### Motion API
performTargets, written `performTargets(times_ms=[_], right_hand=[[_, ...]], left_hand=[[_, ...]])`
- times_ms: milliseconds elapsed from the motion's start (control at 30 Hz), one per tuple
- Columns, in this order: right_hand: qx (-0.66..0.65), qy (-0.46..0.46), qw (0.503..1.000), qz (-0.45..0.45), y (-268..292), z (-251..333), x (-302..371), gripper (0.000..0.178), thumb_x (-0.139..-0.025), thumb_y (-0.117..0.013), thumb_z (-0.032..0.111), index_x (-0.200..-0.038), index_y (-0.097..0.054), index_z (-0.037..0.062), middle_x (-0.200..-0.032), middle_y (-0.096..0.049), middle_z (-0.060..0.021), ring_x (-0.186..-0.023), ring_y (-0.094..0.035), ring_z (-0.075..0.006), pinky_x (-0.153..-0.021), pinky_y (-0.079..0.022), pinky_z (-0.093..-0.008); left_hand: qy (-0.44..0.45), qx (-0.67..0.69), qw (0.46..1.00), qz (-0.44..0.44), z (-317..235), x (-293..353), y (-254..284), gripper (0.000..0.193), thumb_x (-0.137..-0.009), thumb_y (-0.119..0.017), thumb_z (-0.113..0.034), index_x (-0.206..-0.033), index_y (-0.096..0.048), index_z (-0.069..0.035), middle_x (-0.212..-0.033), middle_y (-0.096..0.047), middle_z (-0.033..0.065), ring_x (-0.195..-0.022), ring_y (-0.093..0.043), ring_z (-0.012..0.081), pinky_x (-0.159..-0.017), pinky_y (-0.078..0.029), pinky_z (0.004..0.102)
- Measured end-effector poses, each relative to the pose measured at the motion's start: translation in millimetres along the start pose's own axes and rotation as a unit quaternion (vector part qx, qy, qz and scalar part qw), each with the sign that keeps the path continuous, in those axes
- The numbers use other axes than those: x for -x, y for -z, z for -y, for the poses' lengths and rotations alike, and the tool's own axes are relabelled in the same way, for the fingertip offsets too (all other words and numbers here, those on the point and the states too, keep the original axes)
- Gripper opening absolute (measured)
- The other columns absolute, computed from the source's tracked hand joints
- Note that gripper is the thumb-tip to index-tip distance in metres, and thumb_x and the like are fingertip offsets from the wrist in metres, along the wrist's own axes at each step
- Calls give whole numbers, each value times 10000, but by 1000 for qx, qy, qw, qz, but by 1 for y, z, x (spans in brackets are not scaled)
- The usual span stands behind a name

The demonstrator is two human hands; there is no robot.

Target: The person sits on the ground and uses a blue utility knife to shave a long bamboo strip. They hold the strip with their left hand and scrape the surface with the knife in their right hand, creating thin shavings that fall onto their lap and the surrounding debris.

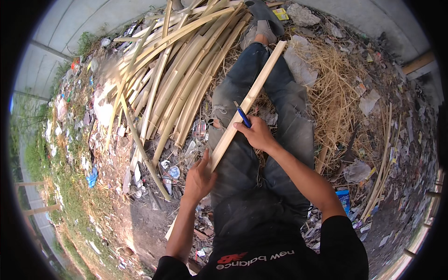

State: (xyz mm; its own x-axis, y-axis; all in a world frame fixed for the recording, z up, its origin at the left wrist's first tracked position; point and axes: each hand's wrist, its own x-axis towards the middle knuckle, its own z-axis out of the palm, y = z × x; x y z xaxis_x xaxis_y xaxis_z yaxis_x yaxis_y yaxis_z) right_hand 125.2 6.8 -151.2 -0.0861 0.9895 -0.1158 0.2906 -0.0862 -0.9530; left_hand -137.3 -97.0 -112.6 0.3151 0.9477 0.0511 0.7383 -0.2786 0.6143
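A long, pale split bamboo strip [254, 91] lies slantwise over my outstretched legs, from near my feet down to my left hand. My left hand [199, 179] grips its nearer part, index finger pointing along one edge and thumb against the other. In my right hand [257, 134] is a slim blue-handled tool [243, 117] with a thin tip; whether it is a knife or a pen I cannot tell. The fingers of that hand also rest against the strip about midway, the tool's tip pointing away from me over the strip's left edge.
A large heap of split bamboo strips [186, 70] lies beyond my left leg. Dry straw [338, 93] covers the ground to the right, beside thin strips [380, 172]. Litter and stones surround me, with a blue packet [343, 200] by my right elbow. A pale wall [116, 17] stands behind.
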Motion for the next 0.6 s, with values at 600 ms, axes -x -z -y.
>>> performTargets(times_ms=[600], right_hand=[[50, 54, 996, -49, 66, 20, -12, 375, -1108, -569, 360, -1071, -652, -4, -775, -652, -134, -670, -653, -325, -661, -510, -455]], left_hand=[[103, -4, 994, 43, 58, 111, 41, 517, -993, -709, -202, -1448, -603, 18, -889, -682, 216, -718, -653, 373, -667, -519, 472]])
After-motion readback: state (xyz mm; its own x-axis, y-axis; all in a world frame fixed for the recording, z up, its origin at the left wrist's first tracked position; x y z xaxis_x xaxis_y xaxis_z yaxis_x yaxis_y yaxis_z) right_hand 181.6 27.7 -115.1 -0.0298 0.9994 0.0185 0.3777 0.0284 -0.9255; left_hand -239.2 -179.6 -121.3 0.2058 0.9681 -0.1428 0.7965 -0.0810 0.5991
